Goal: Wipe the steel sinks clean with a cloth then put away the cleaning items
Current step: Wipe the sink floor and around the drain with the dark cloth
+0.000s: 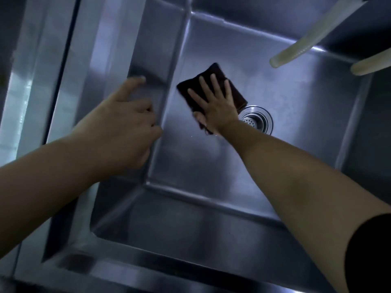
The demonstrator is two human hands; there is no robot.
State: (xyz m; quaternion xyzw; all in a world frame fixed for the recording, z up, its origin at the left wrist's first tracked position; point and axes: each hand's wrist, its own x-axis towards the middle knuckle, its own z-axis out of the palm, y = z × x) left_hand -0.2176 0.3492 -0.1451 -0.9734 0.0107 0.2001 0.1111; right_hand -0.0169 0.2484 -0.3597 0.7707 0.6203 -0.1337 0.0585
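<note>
A deep steel sink point(211, 176) fills the view, with a round strainer drain point(257, 120) in its floor. A dark brown folded cloth point(213, 69) lies flat on the sink floor, just left of the drain. My right hand point(215, 104) presses down on the cloth, fingers spread, thumb tucked under its near edge. My left hand point(120, 123) rests on the sink's left rim, fingers curled over the edge and the index finger stretched forward. It holds nothing.
Two pale hose ends point(296, 51) hang over the sink from the upper right. A steel ledge and a dark gap point(63, 66) run along the left side. The front rim point(148, 269) lies nearest to me.
</note>
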